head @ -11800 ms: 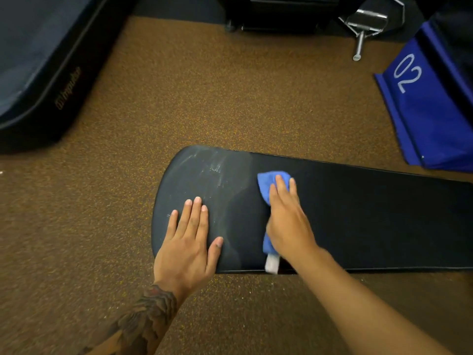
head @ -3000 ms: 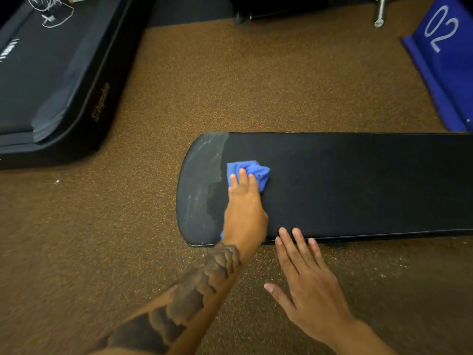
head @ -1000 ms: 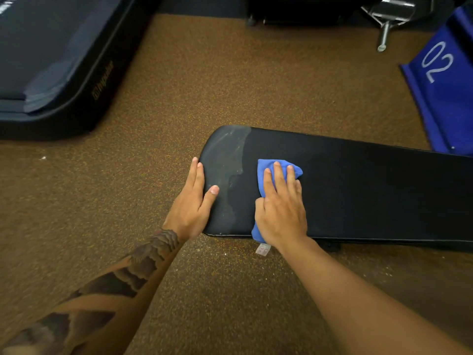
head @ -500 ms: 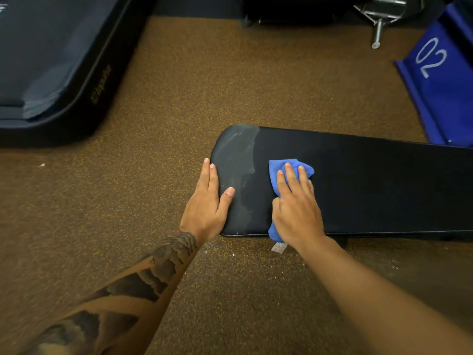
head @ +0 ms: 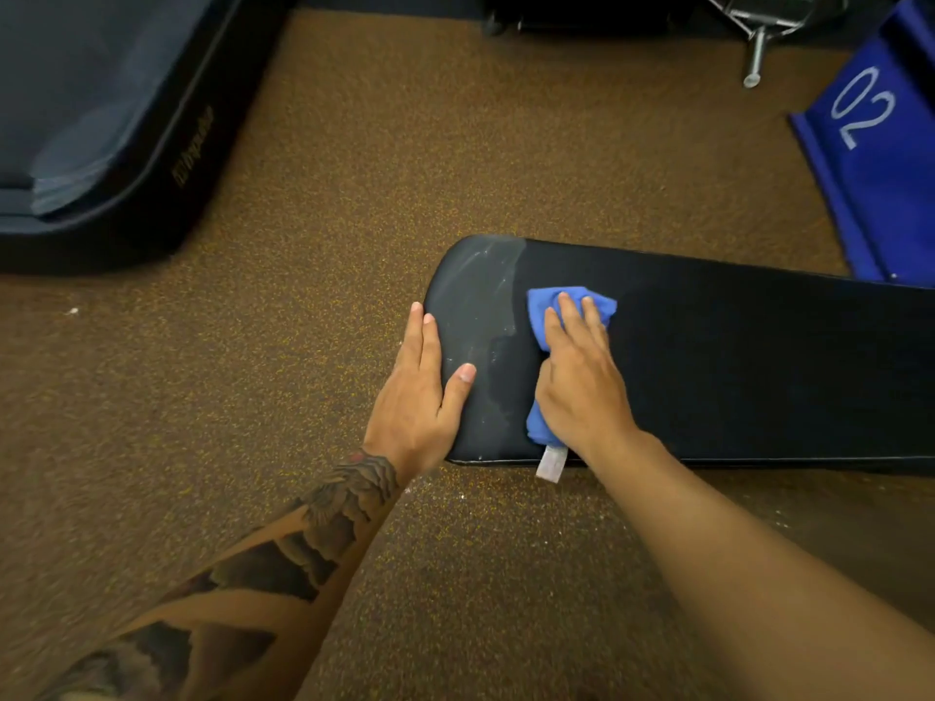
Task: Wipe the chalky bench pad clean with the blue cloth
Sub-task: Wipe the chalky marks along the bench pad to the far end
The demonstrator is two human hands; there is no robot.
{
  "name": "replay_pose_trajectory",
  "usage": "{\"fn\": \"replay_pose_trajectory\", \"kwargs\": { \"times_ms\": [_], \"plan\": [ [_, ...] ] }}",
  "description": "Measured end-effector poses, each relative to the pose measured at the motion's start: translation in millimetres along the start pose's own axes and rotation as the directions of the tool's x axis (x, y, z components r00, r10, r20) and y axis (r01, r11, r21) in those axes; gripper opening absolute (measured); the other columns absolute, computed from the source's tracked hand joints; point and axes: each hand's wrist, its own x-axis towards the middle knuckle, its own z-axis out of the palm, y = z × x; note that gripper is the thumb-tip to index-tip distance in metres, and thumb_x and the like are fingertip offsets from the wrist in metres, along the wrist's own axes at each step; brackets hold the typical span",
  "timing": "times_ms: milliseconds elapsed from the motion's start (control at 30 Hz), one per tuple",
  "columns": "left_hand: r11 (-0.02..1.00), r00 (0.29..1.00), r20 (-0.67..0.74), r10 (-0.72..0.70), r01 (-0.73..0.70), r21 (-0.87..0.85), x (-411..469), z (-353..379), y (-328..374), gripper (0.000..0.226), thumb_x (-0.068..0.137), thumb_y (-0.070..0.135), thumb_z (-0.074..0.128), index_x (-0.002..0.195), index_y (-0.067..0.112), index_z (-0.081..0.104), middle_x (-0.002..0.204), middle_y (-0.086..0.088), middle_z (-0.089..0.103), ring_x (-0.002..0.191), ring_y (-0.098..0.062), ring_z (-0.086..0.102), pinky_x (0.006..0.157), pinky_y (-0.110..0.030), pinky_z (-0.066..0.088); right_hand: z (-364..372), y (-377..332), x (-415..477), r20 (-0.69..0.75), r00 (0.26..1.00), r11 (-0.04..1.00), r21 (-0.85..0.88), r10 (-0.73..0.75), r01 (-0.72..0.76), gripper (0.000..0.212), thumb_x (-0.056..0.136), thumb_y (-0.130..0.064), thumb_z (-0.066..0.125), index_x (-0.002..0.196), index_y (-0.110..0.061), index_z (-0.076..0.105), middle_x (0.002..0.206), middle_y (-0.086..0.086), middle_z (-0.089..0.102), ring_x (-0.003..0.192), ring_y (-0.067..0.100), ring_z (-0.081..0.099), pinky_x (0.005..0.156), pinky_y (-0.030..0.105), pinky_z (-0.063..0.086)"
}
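A long black bench pad point(head: 733, 356) lies across the speckled brown floor, its rounded left end still grey with chalk smears point(head: 480, 306). The blue cloth point(head: 544, 306) lies on the pad just right of the chalky patch, a white tag hanging over the near edge. My right hand point(head: 582, 382) presses flat on the cloth with straight fingers. My left hand point(head: 420, 392) rests against the pad's left end, fingers straight along the side and thumb on top.
A thick black mat point(head: 101, 118) lies at the upper left. A blue block marked "02" point(head: 880, 159) stands at the upper right beside a metal frame part point(head: 759, 37). Dark equipment sits along the top edge. Chalk dust flecks the floor near the pad.
The cloth and my right hand stay in about the same place on the pad; my left hand keeps bracing the left end. The view has shifted slightly.
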Motion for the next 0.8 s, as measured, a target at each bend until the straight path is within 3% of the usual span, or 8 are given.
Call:
{"fn": "replay_pose_trajectory", "kwargs": {
  "times_ms": [200, 333, 500, 600, 733, 800],
  "plan": [
    [1.0, 1.0, 0.002, -0.011, 0.011, -0.002, 1.1, -0.3, -0.1, 0.081, 0.091, 0.06, 0.021, 0.153, 0.012, 0.002, 0.161, 0.007, -0.013, 0.143, 0.006, -0.009, 0.114, -0.016, 0.007, -7.8, 10.4, -56.4, 0.08, 0.978, 0.981, -0.014, -0.194, 0.196, 0.056, 0.084, -0.006, 0.023, 0.136, 0.002, 0.041, 0.148, 0.013, 0.035, 0.14, 0.033, 0.022, 0.113, 0.044, 0.026],
    [1.0, 1.0, 0.001, -0.006, 0.006, -0.001, 0.0, -2.2, 1.0, 0.08, 0.092, 0.06, 0.02, 0.154, 0.014, 0.0, 0.16, 0.009, -0.014, 0.14, 0.011, -0.011, 0.106, -0.002, -0.001, -16.6, 31.1, -7.5, 0.04, 0.998, 0.999, -0.017, -0.045, 0.046, 0.061, 0.078, -0.005, 0.022, 0.134, 0.006, 0.041, 0.145, 0.019, 0.036, 0.138, 0.04, 0.024, 0.113, 0.045, 0.025],
    [0.999, 1.0, -0.009, 0.005, -0.005, -0.032, -0.1, -0.9, 0.6, 0.078, 0.093, 0.057, 0.022, 0.154, 0.015, 0.001, 0.161, 0.009, -0.013, 0.142, 0.008, -0.01, 0.108, -0.003, -0.001, -9.2, 6.0, 77.8, 0.035, 0.998, 0.997, -0.054, 0.049, -0.047, 0.059, 0.079, 0.003, 0.04, 0.137, 0.007, 0.03, 0.151, 0.02, 0.02, 0.141, 0.039, 0.008, 0.116, 0.043, 0.01],
    [0.999, 1.0, -0.012, 0.013, -0.014, -0.047, -0.1, -0.4, 0.5, 0.076, 0.094, 0.054, 0.024, 0.154, 0.013, 0.002, 0.161, 0.007, -0.012, 0.143, 0.006, -0.009, 0.109, -0.004, 0.0, -1.8, -5.7, 76.5, 0.045, 0.999, 0.999, -0.025, -0.022, 0.023, 0.06, 0.08, 0.006, 0.04, 0.139, 0.006, 0.03, 0.152, 0.017, 0.021, 0.142, 0.037, 0.006, 0.115, 0.045, 0.013],
    [0.999, 0.999, -0.022, 0.024, -0.025, -0.034, 0.3, -0.9, 0.5, 0.075, 0.095, 0.053, 0.026, 0.154, 0.011, 0.004, 0.162, 0.005, -0.009, 0.145, 0.003, -0.006, 0.111, -0.006, 0.002, -3.7, 8.1, 25.1, 0.078, 0.956, 0.957, -0.048, -0.283, 0.288, 0.056, 0.077, 0.0, 0.037, 0.133, 0.007, 0.042, 0.145, 0.022, 0.036, 0.138, 0.041, 0.024, 0.112, 0.048, 0.025],
    [0.999, 1.0, -0.015, 0.019, -0.019, -0.029, 0.2, -2.3, 1.7, 0.075, 0.094, 0.054, 0.024, 0.154, 0.014, 0.002, 0.161, 0.007, -0.012, 0.145, 0.004, -0.006, 0.11, -0.005, 0.002, -8.6, 17.8, 14.6, 0.12, 0.947, 0.95, -0.067, -0.297, 0.306, 0.056, 0.078, 0.001, 0.044, 0.134, 0.005, 0.041, 0.146, 0.019, 0.035, 0.138, 0.039, 0.025, 0.112, 0.046, 0.027]
  ]
}}
